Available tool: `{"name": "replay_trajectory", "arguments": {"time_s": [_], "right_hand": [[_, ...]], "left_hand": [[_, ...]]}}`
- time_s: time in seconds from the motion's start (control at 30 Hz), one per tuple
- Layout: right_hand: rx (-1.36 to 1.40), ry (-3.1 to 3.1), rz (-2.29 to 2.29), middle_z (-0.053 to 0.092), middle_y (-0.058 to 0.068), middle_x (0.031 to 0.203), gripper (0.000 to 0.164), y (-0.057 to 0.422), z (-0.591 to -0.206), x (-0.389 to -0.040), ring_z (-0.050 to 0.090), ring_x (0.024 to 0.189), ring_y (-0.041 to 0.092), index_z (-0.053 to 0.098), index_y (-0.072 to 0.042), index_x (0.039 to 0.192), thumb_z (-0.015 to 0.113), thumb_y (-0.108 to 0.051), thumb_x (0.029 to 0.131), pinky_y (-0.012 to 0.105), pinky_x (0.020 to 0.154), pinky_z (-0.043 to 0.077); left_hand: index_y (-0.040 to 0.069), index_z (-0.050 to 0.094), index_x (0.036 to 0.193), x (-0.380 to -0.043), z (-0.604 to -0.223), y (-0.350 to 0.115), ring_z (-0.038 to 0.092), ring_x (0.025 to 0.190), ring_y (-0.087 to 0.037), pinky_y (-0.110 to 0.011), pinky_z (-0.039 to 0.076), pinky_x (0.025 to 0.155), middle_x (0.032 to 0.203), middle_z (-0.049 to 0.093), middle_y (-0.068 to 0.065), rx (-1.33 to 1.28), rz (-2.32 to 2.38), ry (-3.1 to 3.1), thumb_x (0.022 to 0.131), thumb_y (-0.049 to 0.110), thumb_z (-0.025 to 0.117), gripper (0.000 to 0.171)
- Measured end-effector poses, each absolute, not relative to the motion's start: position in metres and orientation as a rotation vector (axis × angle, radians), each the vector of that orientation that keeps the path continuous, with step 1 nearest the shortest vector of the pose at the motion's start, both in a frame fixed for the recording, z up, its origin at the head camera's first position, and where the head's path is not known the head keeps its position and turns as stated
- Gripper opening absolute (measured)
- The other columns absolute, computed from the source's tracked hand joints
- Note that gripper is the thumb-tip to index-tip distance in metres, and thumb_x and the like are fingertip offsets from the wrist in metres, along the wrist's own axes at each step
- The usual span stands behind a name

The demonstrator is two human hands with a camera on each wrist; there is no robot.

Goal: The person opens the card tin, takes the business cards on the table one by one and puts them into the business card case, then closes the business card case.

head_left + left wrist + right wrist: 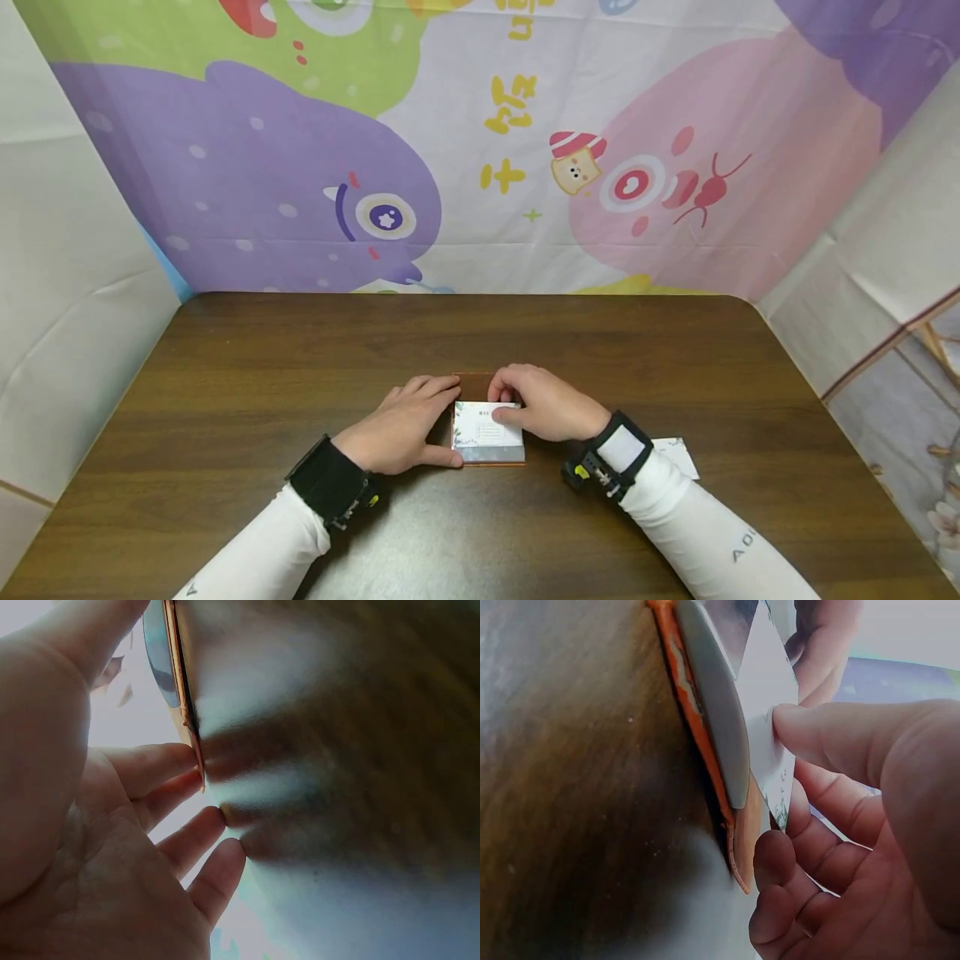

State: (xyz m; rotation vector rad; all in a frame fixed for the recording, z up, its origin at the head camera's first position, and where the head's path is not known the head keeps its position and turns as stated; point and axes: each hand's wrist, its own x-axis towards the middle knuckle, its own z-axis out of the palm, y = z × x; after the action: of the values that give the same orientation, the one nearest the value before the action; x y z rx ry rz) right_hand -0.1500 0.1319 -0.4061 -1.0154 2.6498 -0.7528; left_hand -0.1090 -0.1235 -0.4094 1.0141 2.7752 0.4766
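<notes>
In the head view a brown leather card case (476,387) with an orange edge lies opened out on the table. Its silvery metal body (718,712) shows in the right wrist view. A white printed card (487,427) with green leaves lies over the case, its near part leaving a grey strip bare. My right hand (551,404) pinches this card, thumb on its face and fingers behind. My left hand (405,425) rests at the case's left side with fingers extended. In the left wrist view its fingertips (184,759) touch the case's edge.
Another white card (677,457) with a leaf print lies on the brown wooden table (300,350), partly hidden by my right forearm. A cartoon-printed cloth (510,225) hangs behind the table's far edge, and pale cloth walls flank it.
</notes>
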Motion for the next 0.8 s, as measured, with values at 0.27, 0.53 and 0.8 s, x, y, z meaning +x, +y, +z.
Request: {"name": "replay_trajectory", "arguments": {"time_s": [0.27,0.53,0.8], "right_hand": [[-1.05,2.644,-0.747,0.055,-0.008,0.086,0.011,0.1315,-0.4064,-0.1466,0.053,0.082,0.012,0.064,-0.019,0.101,0.071,-0.024,0.093,0.028,0.072,0.045],[-1.048,2.644,-0.712,0.055,-0.009,0.087,0.012,0.1313,-0.4058,-0.1429,0.052,0.083,0.011,0.064,-0.021,0.101,0.07,-0.027,0.093,0.028,0.072,0.045],[-1.045,2.633,-0.702,0.055,-0.009,0.087,0.012,0.1308,-0.406,-0.1406,0.052,0.084,0.011,0.063,-0.023,0.1,0.071,-0.029,0.093,0.028,0.072,0.045]], "left_hand": [[0.001,0.04,0.152,-0.1089,-0.4078,-0.1238,0.028,0.142,-0.03,-0.054,0.032,0.106,0.159,0.031,-0.01,1.004,0.473,2.764,0.085,0.063,0.066,0.095],[0.001,0.04,0.152,-0.109,-0.4063,-0.1235,0.029,0.142,-0.031,-0.055,0.033,0.105,0.158,0.032,-0.01,1.007,0.475,2.763,0.085,0.063,0.067,0.095],[0.0,0.04,0.152,-0.1092,-0.4042,-0.1235,0.029,0.142,-0.031,-0.055,0.032,0.105,0.158,0.032,-0.011,1.004,0.493,2.751,0.085,0.061,0.068,0.095]]}}
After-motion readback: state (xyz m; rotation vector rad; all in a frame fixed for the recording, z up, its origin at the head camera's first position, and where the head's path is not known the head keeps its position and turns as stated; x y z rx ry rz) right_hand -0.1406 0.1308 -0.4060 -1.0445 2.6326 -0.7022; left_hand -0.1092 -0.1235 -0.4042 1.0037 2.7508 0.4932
